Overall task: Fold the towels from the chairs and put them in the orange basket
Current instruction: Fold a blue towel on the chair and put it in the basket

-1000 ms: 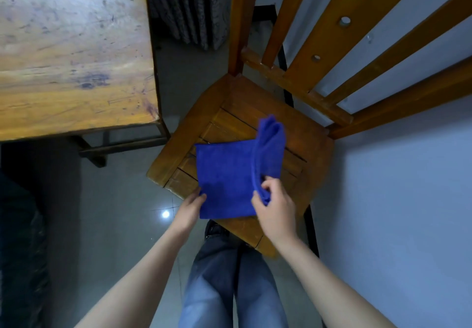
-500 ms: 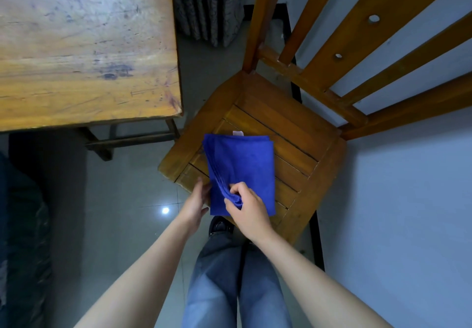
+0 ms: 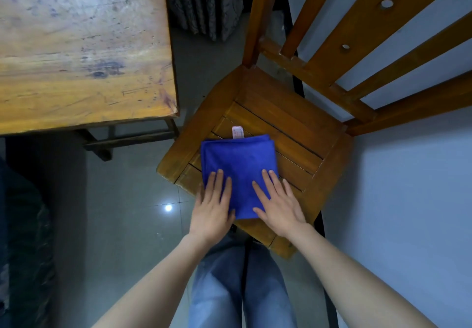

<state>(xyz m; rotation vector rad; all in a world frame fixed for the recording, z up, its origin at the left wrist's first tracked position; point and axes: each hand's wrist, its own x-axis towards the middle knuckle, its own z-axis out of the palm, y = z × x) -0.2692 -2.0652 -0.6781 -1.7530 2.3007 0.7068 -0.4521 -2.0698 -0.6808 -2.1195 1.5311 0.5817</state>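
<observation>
A blue towel (image 3: pixel 238 164) lies folded into a small rectangle on the slatted seat of a wooden chair (image 3: pixel 288 120). A small white label sticks out at its far edge. My left hand (image 3: pixel 213 206) rests flat on the towel's near left corner, fingers spread. My right hand (image 3: pixel 277 203) lies flat on the near right corner, partly on the seat. Neither hand grips anything. The orange basket is not in view.
A worn wooden table (image 3: pixel 81 46) stands to the left, its corner close to the chair. A grey curtain (image 3: pixel 204 0) hangs at the back. A pale wall (image 3: pixel 408 200) is on the right. Grey tiled floor lies between table and chair.
My right hand carried the towel's right half over to the left and let go. Both hands now press flat on the folded towel.
</observation>
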